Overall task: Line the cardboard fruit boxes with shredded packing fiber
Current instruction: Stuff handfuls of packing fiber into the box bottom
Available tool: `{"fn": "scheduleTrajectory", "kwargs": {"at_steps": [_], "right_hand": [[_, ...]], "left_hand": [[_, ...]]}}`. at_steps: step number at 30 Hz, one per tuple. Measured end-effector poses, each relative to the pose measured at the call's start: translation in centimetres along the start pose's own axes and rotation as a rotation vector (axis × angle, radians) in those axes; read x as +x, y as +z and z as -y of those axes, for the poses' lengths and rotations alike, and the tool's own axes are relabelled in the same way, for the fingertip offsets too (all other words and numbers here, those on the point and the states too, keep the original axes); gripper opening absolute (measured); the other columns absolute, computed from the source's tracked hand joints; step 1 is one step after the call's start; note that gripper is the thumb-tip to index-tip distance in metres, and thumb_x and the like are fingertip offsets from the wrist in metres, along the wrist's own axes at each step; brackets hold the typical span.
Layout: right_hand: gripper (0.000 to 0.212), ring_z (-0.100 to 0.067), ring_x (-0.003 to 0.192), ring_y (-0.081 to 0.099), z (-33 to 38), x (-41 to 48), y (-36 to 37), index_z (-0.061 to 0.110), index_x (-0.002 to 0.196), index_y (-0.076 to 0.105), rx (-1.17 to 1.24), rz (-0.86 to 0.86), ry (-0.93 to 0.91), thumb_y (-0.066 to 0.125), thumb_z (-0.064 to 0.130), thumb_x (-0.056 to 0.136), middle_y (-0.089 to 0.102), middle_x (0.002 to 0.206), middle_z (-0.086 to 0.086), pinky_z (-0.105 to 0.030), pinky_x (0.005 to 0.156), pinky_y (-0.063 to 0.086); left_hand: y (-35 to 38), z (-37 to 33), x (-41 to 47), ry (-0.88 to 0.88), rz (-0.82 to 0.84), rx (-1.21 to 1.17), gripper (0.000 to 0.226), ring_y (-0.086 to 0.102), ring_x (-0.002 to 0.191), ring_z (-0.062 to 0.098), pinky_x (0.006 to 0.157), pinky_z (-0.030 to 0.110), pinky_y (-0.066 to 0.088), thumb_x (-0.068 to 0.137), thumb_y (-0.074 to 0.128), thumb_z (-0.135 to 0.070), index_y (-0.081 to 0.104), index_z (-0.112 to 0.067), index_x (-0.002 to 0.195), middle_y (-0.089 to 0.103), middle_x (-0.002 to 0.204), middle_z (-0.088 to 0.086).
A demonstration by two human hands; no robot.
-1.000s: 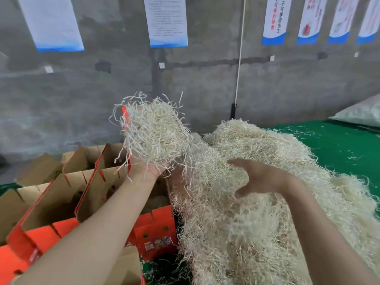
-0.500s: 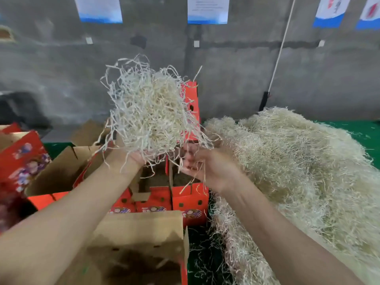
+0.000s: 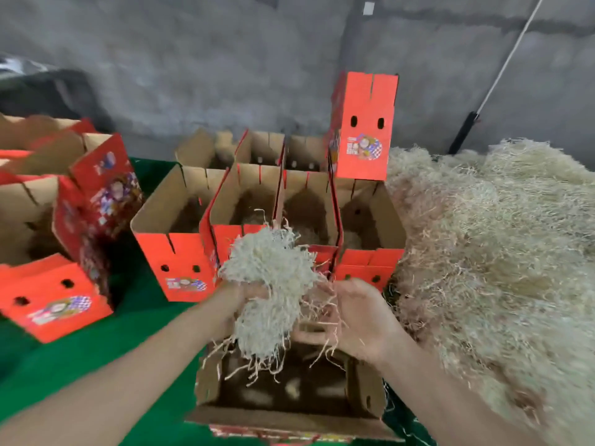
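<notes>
My left hand (image 3: 240,294) grips a pale clump of shredded fiber (image 3: 270,291) right above an open cardboard box (image 3: 209,378) close in front of me. Strands of the clump hang down into that box. My right hand (image 3: 357,317) is beside the clump with its palm up and fingers spread, touching loose strands. Beyond the hands stands a block of several open red boxes (image 3: 180,262), some with fiber at the bottom. A large heap of the same fiber (image 3: 492,259) lies on the right.
A green table cover (image 3: 96,346) lies under everything. More red boxes (image 3: 54,297) stand at the left, one with its lid up. A red box flap (image 3: 363,123) rises at the back of the block. A grey concrete wall is behind, with a white cord (image 3: 512,56).
Both hands have come down from chest height with the clump, from over the far boxes to just above the near box. The view has tilted down.
</notes>
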State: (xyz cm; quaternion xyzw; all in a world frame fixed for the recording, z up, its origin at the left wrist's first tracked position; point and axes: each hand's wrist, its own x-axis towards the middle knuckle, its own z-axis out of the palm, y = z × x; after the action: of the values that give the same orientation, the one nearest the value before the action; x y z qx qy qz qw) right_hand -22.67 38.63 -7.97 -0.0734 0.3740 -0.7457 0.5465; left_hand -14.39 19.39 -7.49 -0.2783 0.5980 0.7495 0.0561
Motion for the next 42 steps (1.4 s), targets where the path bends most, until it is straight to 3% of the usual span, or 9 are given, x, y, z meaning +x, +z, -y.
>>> {"fn": "scheduleTrajectory", "kwargs": {"at_steps": [3,7,12,22,27,31,36,40,42], "right_hand": [[0.053,-0.036,0.116,0.055,-1.7,-0.2,-0.8,0.022,0.121,0.062,-0.119,-0.113,0.019,0.067,0.047,0.075,0.06,0.125,-0.011,-0.061,0.096,0.039],[0.1,-0.024,0.12,0.051,-3.5,-0.4,-1.1,0.023,0.142,0.033,-0.259,-0.397,0.067,0.085,0.032,0.057,0.059,0.124,-0.004,-0.052,0.107,0.032],[0.031,-0.01,0.074,0.067,-4.0,-0.9,-1.3,0.004,0.108,0.053,-0.477,-0.571,0.026,0.056,-0.01,0.081,0.065,0.097,-0.016,-0.033,0.076,0.056],[0.054,-0.009,0.107,0.049,-4.6,-1.1,-2.1,0.031,0.117,0.051,-0.492,-0.313,0.225,0.073,0.045,0.07,0.057,0.119,0.009,-0.047,0.098,0.038],[0.031,-0.012,0.086,0.064,-5.8,-0.2,-2.7,0.011,0.112,0.059,-0.5,-0.656,0.176,0.058,-0.002,0.084,0.071,0.096,-0.001,-0.022,0.066,0.046],[0.03,-0.01,0.091,0.051,-5.0,-1.3,-3.3,0.019,0.097,0.056,-0.44,-0.696,0.184,0.048,-0.009,0.088,0.062,0.091,0.005,-0.037,0.1,0.034],[0.039,-0.015,0.088,0.067,-4.6,-1.1,-2.7,0.009,0.114,0.059,-0.411,-0.529,0.135,0.054,-0.011,0.081,0.071,0.101,-0.003,-0.027,0.076,0.05],[0.022,-0.016,0.078,0.057,-4.7,-1.0,-3.0,0.005,0.096,0.054,-0.432,-0.59,0.087,0.062,-0.001,0.077,0.061,0.092,-0.007,-0.028,0.07,0.042],[0.008,-0.019,0.067,0.059,-4.7,-1.2,-3.1,0.007,0.075,0.058,-0.355,-0.565,0.056,0.056,0.003,0.082,0.06,0.082,-0.011,-0.03,0.06,0.047]], "left_hand": [[0.1,3.3,0.4,0.05,0.142,0.353,0.032,0.057,0.102,0.018,0.092,0.03,0.049,0.074,0.068,0.001,0.064,-0.009,0.104,0.067,0.098,-0.001],[2.0,5.7,0.6,0.16,0.292,0.351,0.053,0.059,0.085,-0.004,0.075,0.018,0.051,0.069,0.067,0.012,0.058,-0.015,0.115,0.064,0.097,-0.011],[0.4,5.8,1.5,0.122,0.316,0.417,0.076,0.059,0.096,0.006,0.084,0.02,0.052,0.075,0.057,0.015,0.043,-0.026,0.136,0.052,0.127,-0.011],[0.3,6.1,0.7,0.159,0.256,0.666,0.083,0.055,0.072,0.002,0.051,0.011,0.042,0.071,0.062,0.004,0.03,-0.026,0.142,0.047,0.101,-0.019],[0.9,5.3,0.3,0.176,0.153,0.413,0.041,0.057,0.101,0.001,0.083,0.025,0.045,0.076,0.063,-0.017,0.056,-0.042,0.108,0.056,0.12,-0.013],[-0.2,4.4,0.6,0.341,-0.211,0.286,0.022,0.063,0.094,0.006,0.084,0.026,0.045,0.083,0.065,-0.017,0.064,-0.034,0.097,0.069,0.1,-0.011],[1.8,4.6,0.4,-0.172,0.198,0.23,0.118,0.035,0.134,0.02,0.107,0.039,0.028,0.047,0.085,-0.05,0.026,-0.024,0.146,0.039,0.145,-0.003],[1.8,5.3,1.2,-0.117,0.135,0.277,0.061,0.054,0.117,0.021,0.102,0.035,0.039,0.058,0.087,-0.012,0.059,-0.017,0.112,0.068,0.107,-0.002],[1.0,5.3,1.8,-0.192,0.116,0.224,0.101,0.033,0.134,0.022,0.107,0.04,0.027,0.054,0.09,-0.022,0.035,-0.016,0.138,0.045,0.139,0.002]]}}
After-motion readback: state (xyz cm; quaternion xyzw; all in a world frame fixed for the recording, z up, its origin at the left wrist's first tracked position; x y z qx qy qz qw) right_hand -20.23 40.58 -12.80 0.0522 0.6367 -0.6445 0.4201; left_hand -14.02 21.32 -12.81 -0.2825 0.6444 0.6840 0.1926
